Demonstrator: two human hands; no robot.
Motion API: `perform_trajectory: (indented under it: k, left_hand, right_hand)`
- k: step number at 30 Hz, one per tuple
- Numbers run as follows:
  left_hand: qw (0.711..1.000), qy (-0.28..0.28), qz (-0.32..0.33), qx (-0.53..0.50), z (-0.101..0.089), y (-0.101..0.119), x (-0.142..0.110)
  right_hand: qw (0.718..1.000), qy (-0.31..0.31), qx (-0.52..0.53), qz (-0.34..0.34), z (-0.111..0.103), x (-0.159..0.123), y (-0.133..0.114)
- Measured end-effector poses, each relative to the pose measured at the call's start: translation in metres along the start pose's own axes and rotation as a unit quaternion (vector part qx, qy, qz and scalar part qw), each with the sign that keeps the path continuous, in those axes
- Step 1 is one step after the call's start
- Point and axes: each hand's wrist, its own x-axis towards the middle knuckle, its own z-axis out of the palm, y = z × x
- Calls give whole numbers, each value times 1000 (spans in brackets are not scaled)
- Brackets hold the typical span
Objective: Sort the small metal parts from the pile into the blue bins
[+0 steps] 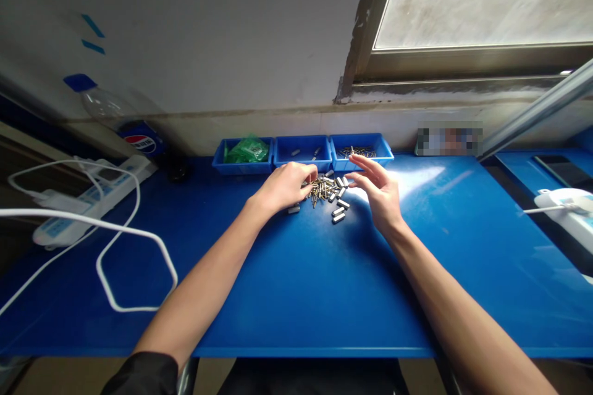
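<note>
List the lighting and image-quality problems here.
In the head view, the window is largely washed out; in the head view, glare streaks the blue table beside the right hand; in the head view, the bottle stands in dimmer light, and a pixelated patch hides detail.

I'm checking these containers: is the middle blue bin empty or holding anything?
Not empty: the middle blue bin holds a few small silvery pieces, visible against its mostly bare blue floor.
</note>
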Motion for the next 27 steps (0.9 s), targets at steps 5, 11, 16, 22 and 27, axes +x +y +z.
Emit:
perform_trajectory:
  k: [5, 11, 16, 22, 27]
  left_hand:
    - [1000, -6, -16, 24, 5, 3, 1]
    - [999, -4, -12, 39, 10, 3, 2]
    - [998, -13, -35, 51, 6, 7, 2]
    - [1000, 22, 1, -14, 0, 1, 2]
    - [986, 74, 46, -142, -3, 3, 4]
  right_hand:
    - [1000, -7, 3, 21, 3, -1, 1]
    - [999, -22, 1, 27, 4, -3, -1]
    - [999, -28, 4, 30, 5, -2, 0]
    - [998, -39, 13, 42, 5, -2, -1]
    - [997, -52, 11, 52, 5, -3, -2]
